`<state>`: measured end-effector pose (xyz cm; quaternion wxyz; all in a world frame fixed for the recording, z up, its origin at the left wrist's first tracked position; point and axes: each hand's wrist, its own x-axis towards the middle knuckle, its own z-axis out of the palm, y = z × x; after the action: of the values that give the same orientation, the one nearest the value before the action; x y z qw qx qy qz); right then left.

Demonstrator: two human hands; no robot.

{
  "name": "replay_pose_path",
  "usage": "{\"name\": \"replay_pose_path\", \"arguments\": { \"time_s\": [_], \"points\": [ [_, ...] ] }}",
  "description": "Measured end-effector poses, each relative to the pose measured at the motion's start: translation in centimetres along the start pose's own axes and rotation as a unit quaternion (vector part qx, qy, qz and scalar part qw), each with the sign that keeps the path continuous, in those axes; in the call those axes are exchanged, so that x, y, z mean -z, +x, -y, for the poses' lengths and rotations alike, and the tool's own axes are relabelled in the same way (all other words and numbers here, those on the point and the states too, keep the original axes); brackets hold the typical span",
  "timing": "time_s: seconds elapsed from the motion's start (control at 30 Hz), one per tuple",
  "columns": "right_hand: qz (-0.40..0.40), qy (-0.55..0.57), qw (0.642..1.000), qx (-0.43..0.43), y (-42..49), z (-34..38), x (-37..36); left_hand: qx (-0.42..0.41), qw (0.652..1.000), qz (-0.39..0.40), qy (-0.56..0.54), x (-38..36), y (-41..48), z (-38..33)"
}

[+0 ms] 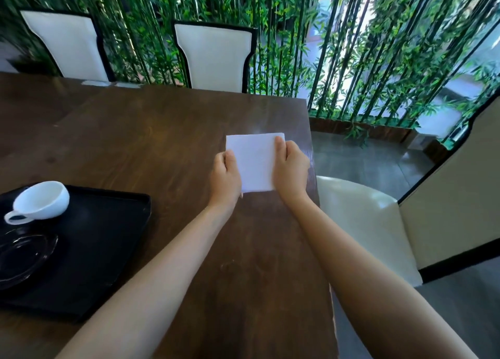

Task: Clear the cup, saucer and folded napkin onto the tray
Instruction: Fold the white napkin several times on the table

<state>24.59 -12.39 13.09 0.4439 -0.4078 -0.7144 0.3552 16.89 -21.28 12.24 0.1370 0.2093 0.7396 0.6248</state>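
From here I see the dark wooden table (pixel 167 131) filling most of the view, with two white chairs (pixel 213 58) pushed in along its far edge and a third seat just off its right side, in front of a screen of green bamboo. The black tray (pixel 108 223) sits at the near left of the table, within easy reach, and two of the three things are already on it: the clear glass saucer (pixel 24 255) at its left end, and the white cup (pixel 40 201) behind the saucer, tilted with its handle toward me; I judge it rests partly on the saucer's rim, though the edge of the view is too warped to be sure. That leaves the folded napkin (pixel 253 163), a white square near the right edge of the table, well apart from the tray. Both hands are on it: my left hand (pixel 226 178) pinches its left edge and my right hand (pixel 290 169) holds its right edge, thumbs on top, which I take as a way to keep the fold flat. Whether it is lifted or lying on the wood I cannot tell.
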Motion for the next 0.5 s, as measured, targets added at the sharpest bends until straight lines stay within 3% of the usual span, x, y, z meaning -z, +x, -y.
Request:
{"name": "replay_pose_path", "arguments": {
  "time_s": [0.23, 0.5],
  "points": [
    [0.044, 0.055, 0.997, 0.019, 0.9, 2.6, -0.7, 0.011, 1.000, 0.005, -0.013, 2.5, 1.7, -2.7],
    [0.115, 0.074, 0.988, 0.069, -0.1, 6.2, -5.7, -0.072, 0.992, -0.098, 0.018, 8.6, 2.0, -2.2]
  ]
}}
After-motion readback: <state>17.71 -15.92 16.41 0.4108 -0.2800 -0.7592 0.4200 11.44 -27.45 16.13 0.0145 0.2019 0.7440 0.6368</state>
